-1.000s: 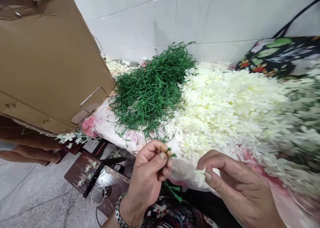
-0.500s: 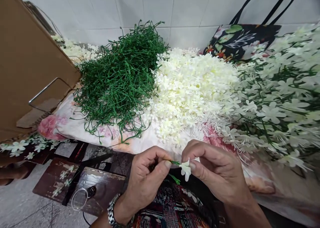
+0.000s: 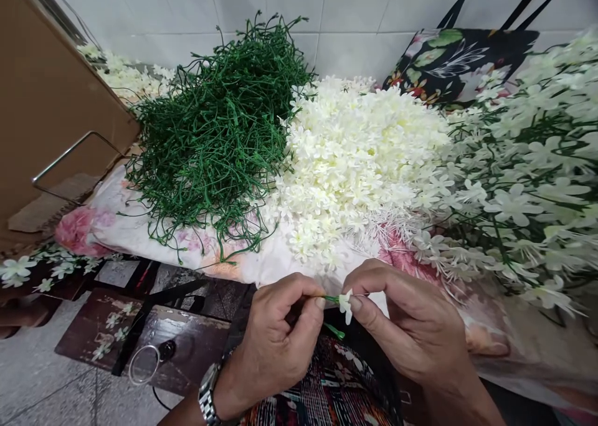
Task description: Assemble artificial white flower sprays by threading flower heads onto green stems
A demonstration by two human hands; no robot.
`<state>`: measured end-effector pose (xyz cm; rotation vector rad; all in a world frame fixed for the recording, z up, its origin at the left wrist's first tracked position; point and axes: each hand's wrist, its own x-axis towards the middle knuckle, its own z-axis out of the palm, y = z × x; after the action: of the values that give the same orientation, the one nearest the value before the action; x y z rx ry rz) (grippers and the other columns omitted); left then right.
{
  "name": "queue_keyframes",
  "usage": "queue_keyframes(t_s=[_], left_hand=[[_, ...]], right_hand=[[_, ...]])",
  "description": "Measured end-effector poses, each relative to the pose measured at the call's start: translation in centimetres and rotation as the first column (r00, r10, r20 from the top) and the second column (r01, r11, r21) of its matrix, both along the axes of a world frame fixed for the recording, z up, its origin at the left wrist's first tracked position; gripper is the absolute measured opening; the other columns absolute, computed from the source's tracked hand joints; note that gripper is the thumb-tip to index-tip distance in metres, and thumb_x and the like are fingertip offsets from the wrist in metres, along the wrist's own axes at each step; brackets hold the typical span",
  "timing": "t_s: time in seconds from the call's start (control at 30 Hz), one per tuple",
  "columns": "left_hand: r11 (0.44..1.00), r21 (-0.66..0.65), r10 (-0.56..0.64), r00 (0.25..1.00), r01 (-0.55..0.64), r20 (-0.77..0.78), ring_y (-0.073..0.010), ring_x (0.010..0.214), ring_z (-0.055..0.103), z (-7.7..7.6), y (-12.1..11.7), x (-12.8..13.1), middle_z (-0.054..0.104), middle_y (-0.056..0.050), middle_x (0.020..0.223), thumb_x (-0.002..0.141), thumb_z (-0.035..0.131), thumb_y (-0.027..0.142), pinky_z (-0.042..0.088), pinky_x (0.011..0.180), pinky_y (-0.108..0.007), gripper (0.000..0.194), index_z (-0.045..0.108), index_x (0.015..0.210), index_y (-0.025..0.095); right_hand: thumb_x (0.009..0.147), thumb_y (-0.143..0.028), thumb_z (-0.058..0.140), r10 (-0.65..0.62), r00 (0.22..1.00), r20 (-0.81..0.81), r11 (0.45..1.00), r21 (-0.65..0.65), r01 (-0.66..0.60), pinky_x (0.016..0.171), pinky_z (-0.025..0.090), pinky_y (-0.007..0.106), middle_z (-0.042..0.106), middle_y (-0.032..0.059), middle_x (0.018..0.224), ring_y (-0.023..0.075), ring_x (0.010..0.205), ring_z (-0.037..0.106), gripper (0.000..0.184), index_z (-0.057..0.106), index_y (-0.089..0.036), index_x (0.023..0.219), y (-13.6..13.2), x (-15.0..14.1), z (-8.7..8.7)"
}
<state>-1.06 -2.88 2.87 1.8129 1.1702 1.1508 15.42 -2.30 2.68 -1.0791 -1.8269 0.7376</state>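
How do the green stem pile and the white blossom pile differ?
The green stem pile is dark and wiry; the white blossom pile is pale and petalled. The green stem pile lies nearer the cardboard, the white blossom pile nearer the floral bag. Both rest on the patterned cloth.

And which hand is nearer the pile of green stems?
Left: the left hand is in front of the green pile, slightly right; the right hand is farther right, in front of the white flowers.

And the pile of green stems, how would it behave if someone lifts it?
The green stems would probably cling together, since they are tangled. They look light, being so thin, and perhaps springy, as some stick upward.
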Motion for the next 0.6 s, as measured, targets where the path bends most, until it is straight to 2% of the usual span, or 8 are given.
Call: queue_keyframes(t_s=[0.2,0.47,0.6], left_hand=[[0.997,0.045,-0.066,0.994,0.07,-0.082,-0.0091,0.046,0.045,-0.4,0.1,0.1,0.053,0.002,0.055,0.082,0.05,0.007,0.036,0.046,-0.022,0.015,0.059,0.076,0.018],[0.982,0.171,-0.031,0.968,0.075,-0.248,-0.0124,0.052,0.051,-1.3,0.0,0.3,0.054,0.0,0.057,0.081,0.048,0.006,0.04,0.052,-0.025,0.016,0.059,0.079,0.017],[0.981,0.181,-0.03,0.975,0.071,-0.222,-0.0122,0.05,0.049,-1.3,0.2,0.5,0.055,0.0,0.056,0.079,0.047,0.005,0.039,0.05,-0.024,0.018,0.06,0.078,0.018]], right_hand=[[0.085,-0.014,0.05,0.017,0.997,0.081,1.0,0.013,-0.018,0.053,0.044,0.025,0.059,0.0011,0.068,0.0126,0.06,0.056,0.01,0.05,-0.023,0.08,-0.4,0.4,-0.5],[0.086,-0.012,0.049,0.027,0.979,0.201,0.999,0.039,-0.035,0.055,0.043,0.024,0.055,0.0005,0.07,0.012,0.061,0.054,0.011,0.047,-0.023,0.085,-0.7,1.0,-0.7],[0.087,-0.014,0.047,0.009,0.982,0.189,0.999,0.03,-0.015,0.053,0.043,0.023,0.055,-0.0002,0.068,0.0116,0.06,0.054,0.01,0.047,-0.023,0.085,-0.4,0.9,-0.7]])
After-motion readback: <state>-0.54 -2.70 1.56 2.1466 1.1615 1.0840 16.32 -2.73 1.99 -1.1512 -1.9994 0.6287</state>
